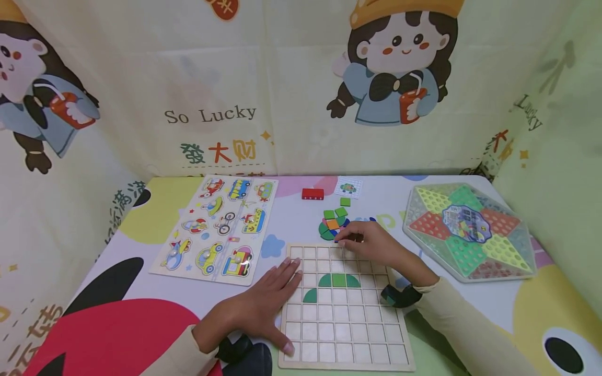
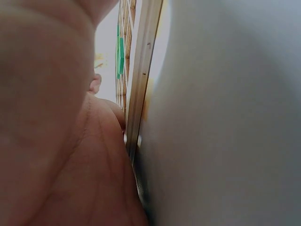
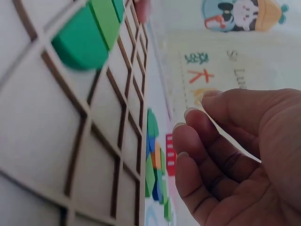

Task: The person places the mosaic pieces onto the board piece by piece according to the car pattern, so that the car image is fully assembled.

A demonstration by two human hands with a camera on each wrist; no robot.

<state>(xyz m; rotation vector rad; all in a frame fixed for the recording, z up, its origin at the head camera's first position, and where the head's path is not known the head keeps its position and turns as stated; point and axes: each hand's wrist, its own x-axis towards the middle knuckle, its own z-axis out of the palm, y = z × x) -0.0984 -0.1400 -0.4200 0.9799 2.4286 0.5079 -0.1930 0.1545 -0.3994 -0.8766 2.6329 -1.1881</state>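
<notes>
A wooden grid board lies flat on the table, divided into square cells. In it sit a green square tile with a dark green quarter-round piece on either side, and another dark green quarter-round piece lower left. My left hand rests with fingers extended over the board's left edge; its palm fills much of the left wrist view. My right hand is above the board's far edge, beside a small pile of coloured tiles. Its fingers are loosely bent, with nothing visible between them.
On the left lies a vehicle puzzle board. A hexagonal Chinese checkers box is on the right. Behind the pile are a red block, a lone green tile and a pattern card. A printed curtain stands behind the table.
</notes>
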